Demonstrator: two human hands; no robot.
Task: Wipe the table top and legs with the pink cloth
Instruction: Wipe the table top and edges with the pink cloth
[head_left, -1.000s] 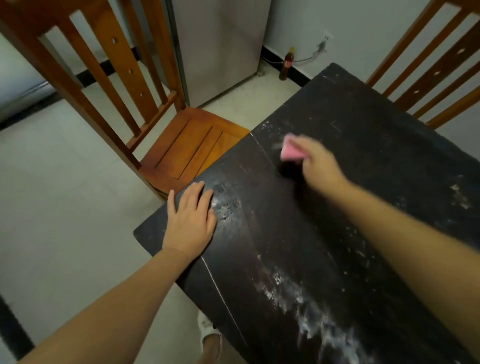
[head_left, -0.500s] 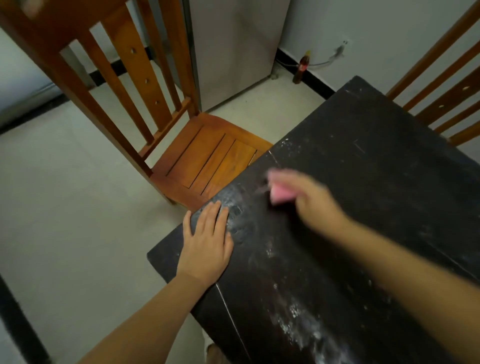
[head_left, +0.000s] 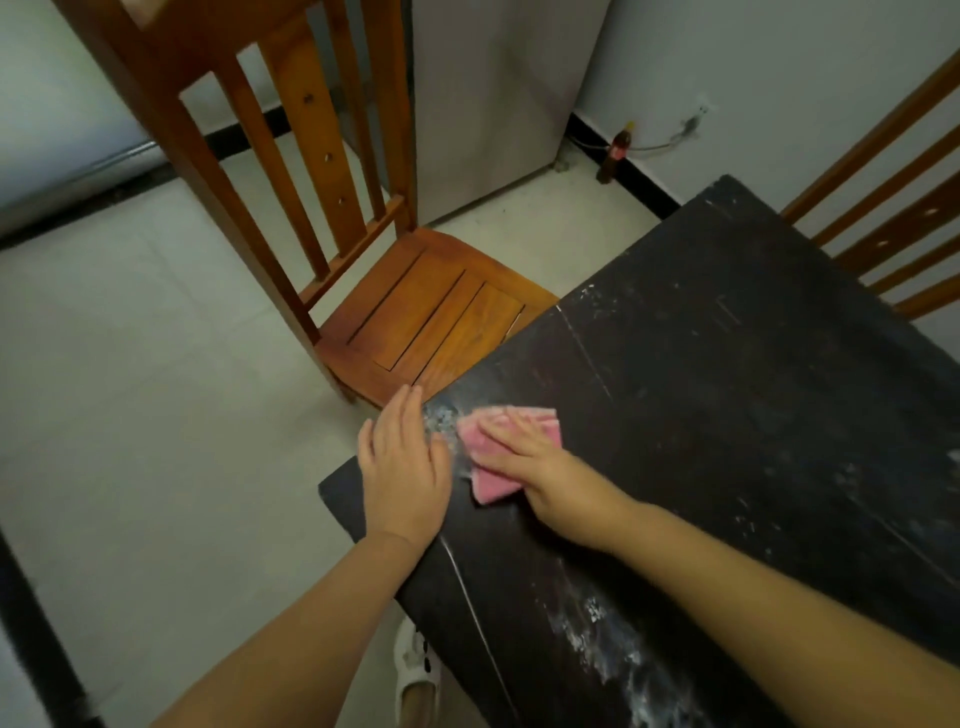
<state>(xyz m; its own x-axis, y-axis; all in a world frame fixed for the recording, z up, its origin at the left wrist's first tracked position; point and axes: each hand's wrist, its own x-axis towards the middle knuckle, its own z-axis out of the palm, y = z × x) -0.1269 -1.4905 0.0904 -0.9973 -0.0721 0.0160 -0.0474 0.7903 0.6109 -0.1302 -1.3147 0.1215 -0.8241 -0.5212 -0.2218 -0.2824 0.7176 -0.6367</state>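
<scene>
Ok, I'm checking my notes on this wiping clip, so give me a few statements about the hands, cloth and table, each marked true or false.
1. The right hand presses the pink cloth flat on the table top. True.
2. The left hand holds a second cloth. False: it rests flat and holds nothing.
3. White residue streaks the near part of the table. True.
4. The wooden chair lies tipped over. False: it stands upright beside the table.

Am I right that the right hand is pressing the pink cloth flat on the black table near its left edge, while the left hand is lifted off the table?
Not quite. The head view shows the left hand resting flat on the black table at its edge, not lifted. The rest holds: the right hand presses the pink cloth flat near the left edge.
</scene>
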